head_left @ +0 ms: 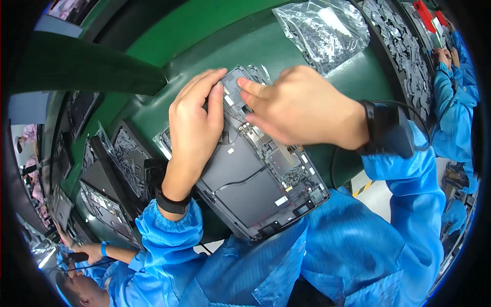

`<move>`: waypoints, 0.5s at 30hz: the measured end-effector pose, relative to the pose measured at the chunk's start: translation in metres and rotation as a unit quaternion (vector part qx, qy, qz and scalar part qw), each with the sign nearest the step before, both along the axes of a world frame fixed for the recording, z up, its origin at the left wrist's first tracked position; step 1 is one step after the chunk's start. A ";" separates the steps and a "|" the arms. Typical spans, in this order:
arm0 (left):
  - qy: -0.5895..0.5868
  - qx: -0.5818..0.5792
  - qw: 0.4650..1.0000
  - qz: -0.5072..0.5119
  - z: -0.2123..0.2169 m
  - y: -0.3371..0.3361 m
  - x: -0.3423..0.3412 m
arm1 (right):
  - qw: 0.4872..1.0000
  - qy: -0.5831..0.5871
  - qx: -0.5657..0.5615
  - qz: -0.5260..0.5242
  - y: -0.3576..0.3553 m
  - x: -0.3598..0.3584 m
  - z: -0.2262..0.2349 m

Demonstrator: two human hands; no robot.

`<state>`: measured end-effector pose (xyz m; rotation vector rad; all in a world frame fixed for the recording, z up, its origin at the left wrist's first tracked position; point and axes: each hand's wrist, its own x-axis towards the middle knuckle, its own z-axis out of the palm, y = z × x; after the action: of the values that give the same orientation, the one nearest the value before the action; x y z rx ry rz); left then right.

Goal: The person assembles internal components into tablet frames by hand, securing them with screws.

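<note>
An opened tablet (240,179) lies slanted before me, close against my front, its dark battery panels and a strip of circuit board bare. My left hand (197,112) grips its far left side, with the thumb and fingertips near the far corner. Over the far end, my right hand (302,105) reaches in from the right. Its index and middle fingers are stretched out and touch the grey part there, while the thumb sits apart, lower, above the circuit board. I see nothing held in the right fingers, though some of the surface beneath them is hidden.
A clear plastic bag (325,33) of small grey parts lies beyond my right hand. A long tray (404,56) of similar pieces is at far right, a smaller tray (130,158) at left. More opened devices (107,210) stand left. Co-workers in blue sit on both sides.
</note>
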<state>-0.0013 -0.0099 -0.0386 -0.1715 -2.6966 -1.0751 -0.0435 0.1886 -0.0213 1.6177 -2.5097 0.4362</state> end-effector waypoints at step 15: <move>-0.076 0.247 0.946 0.196 -0.013 -0.001 0.163 | 0.847 -0.424 -0.298 -0.118 -0.019 -0.026 -0.047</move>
<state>0.1621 -0.0112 -0.0520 0.5284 -2.3307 -1.6212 -0.0691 0.1692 -0.0682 0.9420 -2.5591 2.0102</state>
